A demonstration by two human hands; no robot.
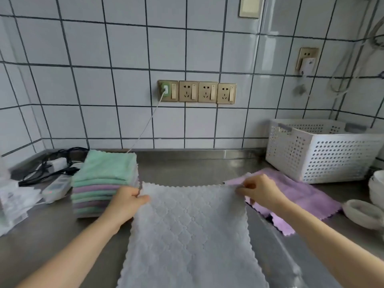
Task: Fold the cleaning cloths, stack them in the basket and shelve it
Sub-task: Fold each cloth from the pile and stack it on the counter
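A white quilted cloth (187, 231) with scalloped edges lies spread on the steel counter in front of me. My left hand (126, 202) pinches its far left corner. My right hand (259, 191) pinches its far right corner. A stack of folded green and purple cloths (104, 181) stands to the left of the left hand. A purple cloth (301, 192) lies flat on the counter to the right, partly under the white one and my right arm. The white perforated basket (324, 150) stands at the back right against the tiled wall.
A power strip (57, 187) and black cables (56, 161) lie at the back left, with plastic packaging (14, 200) at the left edge. White bowls (361, 213) sit at the right edge. A charger cable (145, 127) runs from the wall sockets (196, 92) down behind the stack.
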